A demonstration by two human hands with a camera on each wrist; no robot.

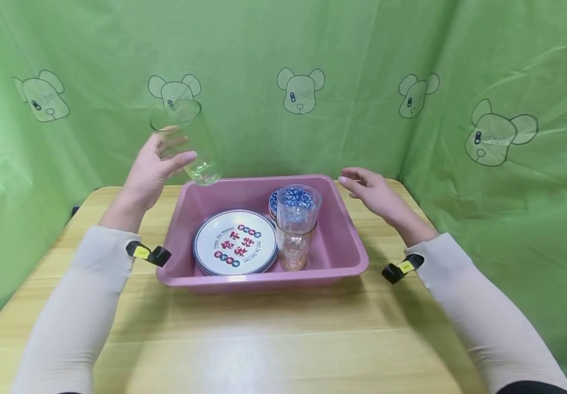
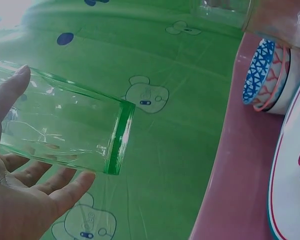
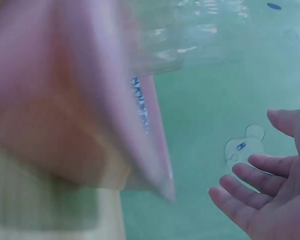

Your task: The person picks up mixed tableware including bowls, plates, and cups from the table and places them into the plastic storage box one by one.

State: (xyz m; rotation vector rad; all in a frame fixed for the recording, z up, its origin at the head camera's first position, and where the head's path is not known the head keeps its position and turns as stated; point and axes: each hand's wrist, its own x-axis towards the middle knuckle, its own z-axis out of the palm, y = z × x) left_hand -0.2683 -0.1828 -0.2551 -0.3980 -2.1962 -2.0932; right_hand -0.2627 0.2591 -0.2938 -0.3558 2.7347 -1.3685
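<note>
A clear drinking glass [image 1: 192, 145] is held in my left hand [image 1: 151, 167], raised over the back left corner of a pink basin [image 1: 263, 282]. In the left wrist view the glass [image 2: 65, 122] lies sideways across the picture, thumb on one side and fingers on the other. My right hand [image 1: 372, 191] hovers beside the basin's right rim, holding nothing; its fingers [image 3: 250, 207] spread loosely in the right wrist view. Inside the basin, stacked clear glasses [image 1: 295, 235] stand right of a stack of white plates [image 1: 235, 243]. Behind them, partly hidden, are blue-patterned bowls [image 1: 274, 201].
The basin rests on a light wooden table [image 1: 244, 339]. Green curtains [image 1: 244, 44] printed with bear heads hang close behind the table and along its sides. Each sleeve cuff carries a small black camera [image 1: 157, 255].
</note>
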